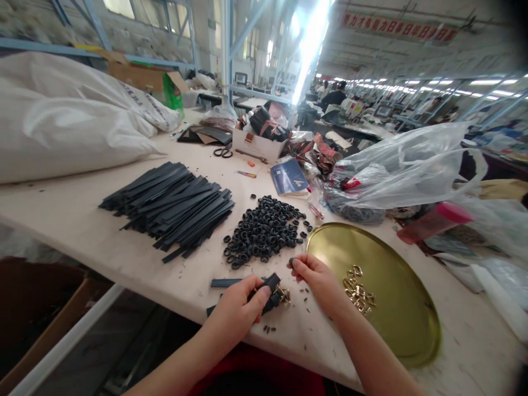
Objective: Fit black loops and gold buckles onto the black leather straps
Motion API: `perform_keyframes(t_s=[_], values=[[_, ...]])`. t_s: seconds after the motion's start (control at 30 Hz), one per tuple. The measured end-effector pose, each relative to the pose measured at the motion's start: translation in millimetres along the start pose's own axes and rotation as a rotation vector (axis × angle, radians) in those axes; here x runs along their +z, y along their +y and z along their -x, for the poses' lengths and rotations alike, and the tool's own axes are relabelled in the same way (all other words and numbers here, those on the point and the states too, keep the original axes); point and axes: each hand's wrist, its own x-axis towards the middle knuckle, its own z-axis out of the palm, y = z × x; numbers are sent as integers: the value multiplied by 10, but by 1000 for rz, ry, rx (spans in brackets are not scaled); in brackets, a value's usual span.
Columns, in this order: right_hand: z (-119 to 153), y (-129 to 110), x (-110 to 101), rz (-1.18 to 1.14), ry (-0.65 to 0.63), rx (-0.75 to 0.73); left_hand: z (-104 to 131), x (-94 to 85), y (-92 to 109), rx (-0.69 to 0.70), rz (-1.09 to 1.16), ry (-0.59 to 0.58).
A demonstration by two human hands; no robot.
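My left hand (241, 305) is closed around dark straps (270, 283), pinching them between thumb and fingers. Gold metal buckles (284, 295) show at the straps' right end. Between the thumb and fingertips of my right hand (317, 280) is a small black loop (292, 263), held just to the right of the straps and apart from them. Beyond both hands lies a heap of similar black loops (266, 228). Another dark strap (226, 282) rests on the table by my left hand, partly covered. A gold oval tray (400, 308) carries several gold buckles (358, 291), close to my right forearm.
A stack of long dark strips (173, 206) lies at left, before a large white sack (70, 121). Farther back are scissors (223, 152), a blue booklet (290, 177) and a white box (258, 146). Clear plastic bags (408, 165) and a pink-capped container (433, 221) crowd the right.
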Motion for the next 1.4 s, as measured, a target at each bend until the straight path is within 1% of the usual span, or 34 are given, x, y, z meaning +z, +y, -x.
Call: perform_keyframes(t_s=[0.07,0.1,0.13,0.17,0.23,0.33,0.47,0.6,0.67,0.73,0.8,0.87,0.93,0.97,1.1,1.2,1.3,1.33,1.4], values=[[226,-96,122,-473,-132,121,11,19,12,7,19,28],[322,-138,182,-643,-176,172,21,33,6,8,25,30],[403,-172,238,-728,-200,204,36,50,-6,9,28,22],[468,-196,288,-760,-208,221,55,68,-22,12,28,7],[558,-217,363,-744,-197,230,108,101,-58,10,14,-28],[635,-208,417,-682,-179,228,200,131,-97,11,-42,-27],[718,-206,400,-610,-169,177,291,136,-99,41,-111,-22],[806,-201,371,-480,-192,117,333,111,-66,75,-179,-95],[842,-184,382,-452,-210,99,345,99,-42,109,-223,-129],[864,-169,407,-444,-235,82,359,97,-17,146,-239,-137],[871,-168,435,-462,-216,76,379,106,2,171,-215,-121],[868,-182,458,-497,-133,95,401,118,10,178,-171,-80],[869,-201,478,-530,-44,115,419,123,5,156,-133,-33],[875,-209,489,-538,-25,118,423,122,-2,137,-119,-23],[924,-209,532,-576,-80,89,406,103,-41,73,-57,-25],[944,-176,549,-688,-106,83,377,91,-65,56,-26,-24],[933,-143,555,-785,-112,177,355,87,-84,38,-64,-8],[927,-135,556,-812,-137,227,349,87,-91,26,-90,7],[917,-124,557,-879,-238,318,340,85,-104,-5,-154,31]])
